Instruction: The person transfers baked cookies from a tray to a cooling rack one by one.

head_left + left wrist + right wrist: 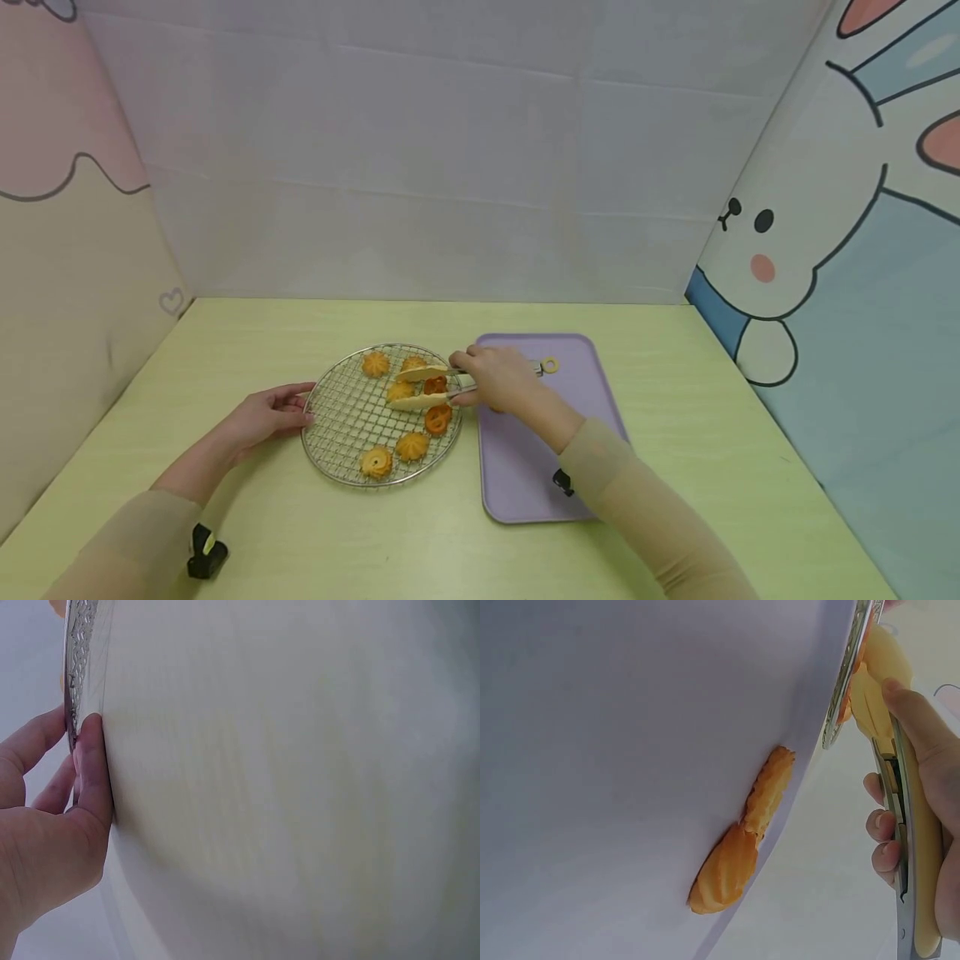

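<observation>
My left hand (262, 417) pinches the left rim of a round wire cooling rack (345, 429); its fingers and thumb lie on both sides of the rim in the left wrist view. My right hand (498, 379) grips a pair of tongs (917, 847) with cream-coloured ends. The tong ends reach over the rack from the right and stand apart, with a golden cookie (400, 392) between them in the head view. Whether they touch it, I cannot tell. More golden cookies (377, 462) and orange-red ring-shaped cookies (438, 420) lie on the rack.
Right of the rack lies a purple tray (517, 475), partly under my right forearm. Two golden-brown pastries (727, 870) sit near its edge in the right wrist view. All stands on a pale yellow-green table (300, 533), with a white wall sheet (420, 167) behind.
</observation>
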The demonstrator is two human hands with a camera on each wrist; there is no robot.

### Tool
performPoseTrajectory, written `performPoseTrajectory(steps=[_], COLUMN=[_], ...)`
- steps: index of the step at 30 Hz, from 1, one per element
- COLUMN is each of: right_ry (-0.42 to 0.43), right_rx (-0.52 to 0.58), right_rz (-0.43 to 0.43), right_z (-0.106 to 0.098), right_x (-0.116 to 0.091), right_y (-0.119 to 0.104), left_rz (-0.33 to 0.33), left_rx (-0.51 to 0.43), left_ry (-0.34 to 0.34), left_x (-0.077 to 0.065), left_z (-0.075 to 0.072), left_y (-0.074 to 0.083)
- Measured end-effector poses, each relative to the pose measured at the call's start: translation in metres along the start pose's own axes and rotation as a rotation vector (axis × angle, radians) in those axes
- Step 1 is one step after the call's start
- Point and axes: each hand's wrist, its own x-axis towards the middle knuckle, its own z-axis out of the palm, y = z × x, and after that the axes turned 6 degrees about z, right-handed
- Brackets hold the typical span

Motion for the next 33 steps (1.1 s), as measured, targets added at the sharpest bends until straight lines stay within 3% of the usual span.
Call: performPoseTrajectory(steps=[17,33], right_ry=[0.004,0.065], right_rx=[0.024,0.069], right_rz=[0.013,-0.025], right_z=[-0.005,-0.028], right_x=[-0.003,-0.015], right_y=[0.0,0.011], left_rz=[-0.005,0.001], left_rx=[0.003,0.038], left_ry=[0.009,0.007], left_x=[-0.001,-0.001], left_z=[-0.001,0.0], left_y=[0.0,0.003])
